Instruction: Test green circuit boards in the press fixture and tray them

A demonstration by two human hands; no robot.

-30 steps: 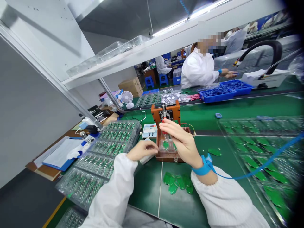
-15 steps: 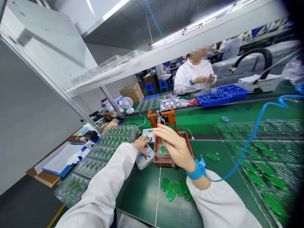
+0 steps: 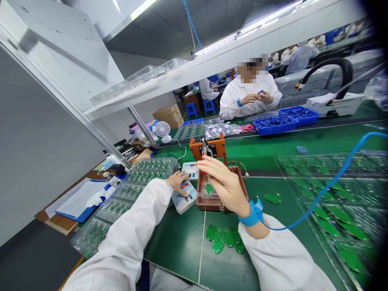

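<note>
My left hand (image 3: 178, 182) rests with fingers spread on the left edge of a white box with a red digital display (image 3: 188, 195). A second display box (image 3: 190, 166) sits just behind it. My right hand (image 3: 222, 182) is stretched out flat, its fingers across the red handle (image 3: 205, 156) of a toggle clamp on an orange test fixture (image 3: 218, 146). Whether the palm presses the handle is hidden. Below the fingers, a green circuit board (image 3: 209, 188) lies under a clear plate in the fixture's brown box (image 3: 212, 205). Several green boards (image 3: 228, 237) lie in front.
Trays of boards stand left (image 3: 142, 178) and right (image 3: 342, 194). One loose board (image 3: 272, 198) lies right of the fixture. A blue cord (image 3: 327, 188) runs from my right wristband. Behind are blue bins (image 3: 274, 124) and a co-worker (image 3: 250, 97) handling a small blue part.
My left hand has drawn slightly left, uncovering more of the nearer box's red display. My right hand stays at the clamp handle. The view has shifted a little.
</note>
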